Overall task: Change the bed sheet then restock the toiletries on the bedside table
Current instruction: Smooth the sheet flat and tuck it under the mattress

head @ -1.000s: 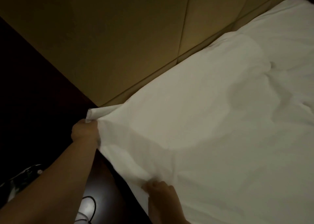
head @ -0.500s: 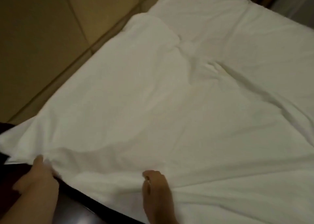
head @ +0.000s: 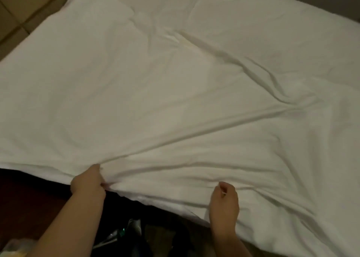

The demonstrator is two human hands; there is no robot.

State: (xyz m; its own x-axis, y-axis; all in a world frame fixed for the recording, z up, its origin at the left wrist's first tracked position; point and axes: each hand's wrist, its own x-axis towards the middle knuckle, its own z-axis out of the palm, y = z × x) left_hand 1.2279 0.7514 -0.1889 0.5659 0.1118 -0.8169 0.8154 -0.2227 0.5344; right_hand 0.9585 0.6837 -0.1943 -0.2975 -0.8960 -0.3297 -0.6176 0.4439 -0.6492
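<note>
A white bed sheet lies spread over the bed and fills most of the view, with long creases running toward its near edge. My left hand grips a bunch of the sheet at that near edge, fingers curled into the cloth. My right hand lies on the sheet a little to the right, fingers curled and pinching the fabric near the edge. A raised hump shows under the sheet at the far left corner.
A padded tan headboard runs along the upper left. Below the sheet's edge is a dark surface with some dim, unclear items near the bottom. The room is dark.
The view has swung right and down across the bed. My left hand has moved from the sheet's corner by the headboard to the near edge, and both hands now hold the edge closer together.
</note>
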